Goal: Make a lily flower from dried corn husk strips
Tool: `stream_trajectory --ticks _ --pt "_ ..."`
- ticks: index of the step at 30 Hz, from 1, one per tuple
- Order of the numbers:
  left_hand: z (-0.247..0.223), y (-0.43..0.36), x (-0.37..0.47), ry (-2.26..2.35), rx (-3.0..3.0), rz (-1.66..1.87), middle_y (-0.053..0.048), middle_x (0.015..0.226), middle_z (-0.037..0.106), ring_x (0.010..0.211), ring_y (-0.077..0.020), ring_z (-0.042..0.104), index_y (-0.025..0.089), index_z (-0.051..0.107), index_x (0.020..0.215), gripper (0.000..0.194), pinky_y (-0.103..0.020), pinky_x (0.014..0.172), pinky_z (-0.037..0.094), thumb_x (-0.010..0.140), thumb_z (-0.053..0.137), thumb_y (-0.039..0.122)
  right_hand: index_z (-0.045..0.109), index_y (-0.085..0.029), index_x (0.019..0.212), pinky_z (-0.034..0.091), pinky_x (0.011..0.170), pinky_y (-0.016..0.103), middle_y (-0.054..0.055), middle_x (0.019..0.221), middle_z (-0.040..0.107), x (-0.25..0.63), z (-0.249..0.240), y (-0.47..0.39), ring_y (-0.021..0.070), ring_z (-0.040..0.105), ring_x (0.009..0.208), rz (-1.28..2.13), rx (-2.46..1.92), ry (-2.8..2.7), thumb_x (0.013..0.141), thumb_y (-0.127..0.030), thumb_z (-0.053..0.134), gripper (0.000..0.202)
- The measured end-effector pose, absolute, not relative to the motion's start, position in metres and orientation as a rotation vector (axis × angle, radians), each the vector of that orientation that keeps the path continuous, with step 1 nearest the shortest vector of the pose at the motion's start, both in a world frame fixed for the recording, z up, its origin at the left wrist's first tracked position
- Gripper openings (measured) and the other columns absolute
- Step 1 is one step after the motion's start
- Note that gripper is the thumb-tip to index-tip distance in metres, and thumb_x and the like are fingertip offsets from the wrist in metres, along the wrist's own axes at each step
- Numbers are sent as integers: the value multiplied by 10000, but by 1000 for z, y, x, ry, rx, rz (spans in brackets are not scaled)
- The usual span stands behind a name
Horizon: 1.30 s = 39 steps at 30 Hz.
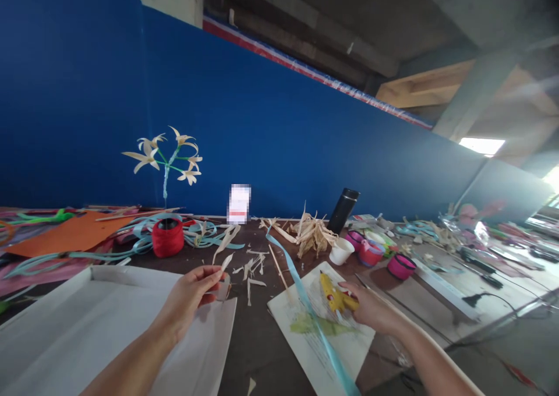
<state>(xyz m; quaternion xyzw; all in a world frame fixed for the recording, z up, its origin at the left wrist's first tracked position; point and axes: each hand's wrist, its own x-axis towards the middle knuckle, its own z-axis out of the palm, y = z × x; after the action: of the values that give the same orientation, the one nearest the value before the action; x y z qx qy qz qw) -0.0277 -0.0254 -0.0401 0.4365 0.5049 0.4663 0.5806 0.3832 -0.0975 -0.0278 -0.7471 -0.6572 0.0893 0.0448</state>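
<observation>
My left hand (203, 285) pinches a pale husk petal (227, 262) between thumb and fingers, above the edge of a white paper sheet (109, 320). On the right, my right hand (364, 306) grips the handle of a yellow glue gun (332, 296), its nozzle pointing away from me. Beneath the gun lies a printed paper (314, 361) with a greenish patch. A light blue ribbon (301, 285) runs across that paper. Cut husk strips (251, 268) are scattered on the dark table between my hands.
A husk flower spray (166, 163) stands at back left, behind a red twine roll (168, 237) and orange paper (70, 233). Further right are dried husks (312, 233), a black tumbler (344, 209), a white cup (341, 250) and pink tape rolls (402, 266). A blue wall (262, 122) rises behind.
</observation>
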Motion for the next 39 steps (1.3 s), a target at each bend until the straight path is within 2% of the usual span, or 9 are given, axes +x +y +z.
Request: stream_trajectory --ticks 5,11,14,19,23,29,32,35,39 --pt "-42 -23 -28 1204 1030 1060 -73 967 682 773 -151 599 174 633 924 369 -224 579 453 650 673 416 473 -303 1271 421 678 248 3 935 661 376 11 -105 210 593 832 354 -2146 -2086 537 -199 656 763" --pt "-42 -26 -24 1203 1099 1015 -89 926 677 745 -157 585 160 633 932 402 -229 565 448 666 651 460 559 -247 1168 430 680 240 17 891 684 305 24 -82 163 627 773 231 -1955 -1929 794 -317 477 388" --pt "-42 -26 -22 1199 1095 1008 -86 912 677 700 -141 575 155 627 914 397 -219 550 439 658 661 458 638 -281 1018 427 661 236 11 908 701 253 12 -57 171 640 801 175 -2098 -2000 789 -323 491 276" --pt "-47 -23 -20 1217 1078 1000 -80 877 691 676 -141 581 158 621 897 403 -211 529 423 633 674 457 693 -143 865 433 654 305 161 885 703 207 -11 -18 281 651 832 147 -2249 -1946 649 -159 599 236" --pt "-48 -21 -21 1197 1093 1009 -65 850 694 677 -138 579 164 624 902 399 -206 525 421 633 666 455 698 -136 784 424 598 290 155 798 707 214 -16 -7 271 659 748 176 -2271 -1883 593 -130 624 206" --pt "-46 -21 -18 1156 1028 1059 -55 803 681 609 -107 538 148 617 864 361 -179 474 388 636 663 424 642 -193 796 409 626 225 26 759 659 216 -5 -27 147 603 701 138 -1964 -1870 856 -344 413 282" --pt "-44 -22 -17 1144 1021 1064 -52 785 673 588 -97 523 142 612 848 340 -174 465 384 642 659 408 610 -171 744 420 616 211 23 749 617 194 -6 -40 127 584 668 429 -1485 -1861 868 -424 423 338" --pt "-44 -21 -17 1159 1028 1065 -28 703 644 571 -97 520 136 616 827 313 -173 459 386 634 663 378 610 -171 907 390 478 190 0 683 589 168 -12 -47 91 531 502 918 -1273 -1783 890 -460 376 372" --pt "-47 -19 -18 1160 1045 1064 -10 652 609 580 -110 525 137 611 825 302 -181 452 401 637 660 368 676 -164 895 310 430 175 -11 614 548 149 -23 -43 64 409 465 1006 -1236 -1724 865 -479 435 398"
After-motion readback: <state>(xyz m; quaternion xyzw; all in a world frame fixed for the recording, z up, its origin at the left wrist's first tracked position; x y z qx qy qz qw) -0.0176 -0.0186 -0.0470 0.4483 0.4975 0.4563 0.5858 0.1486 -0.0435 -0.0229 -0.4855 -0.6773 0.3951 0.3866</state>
